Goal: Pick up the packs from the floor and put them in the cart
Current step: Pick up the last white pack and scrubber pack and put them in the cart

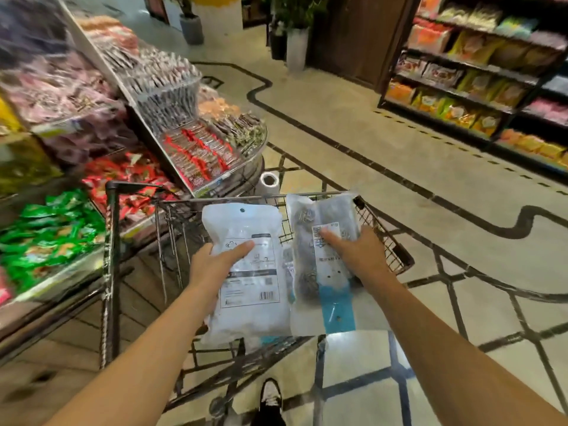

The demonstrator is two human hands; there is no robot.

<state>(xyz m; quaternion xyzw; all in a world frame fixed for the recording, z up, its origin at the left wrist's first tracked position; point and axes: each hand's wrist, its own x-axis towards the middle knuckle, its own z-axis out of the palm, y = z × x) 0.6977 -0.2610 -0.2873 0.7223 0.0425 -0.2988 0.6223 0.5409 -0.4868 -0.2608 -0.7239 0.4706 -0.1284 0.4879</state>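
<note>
Two packs (246,265) (322,262), two hands (212,265) (362,256), one cart (384,241)

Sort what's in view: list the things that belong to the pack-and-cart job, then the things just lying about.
Job:
white pack, gripped by left hand
clear pack of scourers, gripped by right hand
wire cart

Lying about:
snack display bins
roll of plastic bags
snack shelves
potted plants

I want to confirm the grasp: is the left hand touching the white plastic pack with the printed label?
Touching. In the head view the left hand holds the white plastic pack from its side, thumb lying across the printed label, above the wire cart.
</note>
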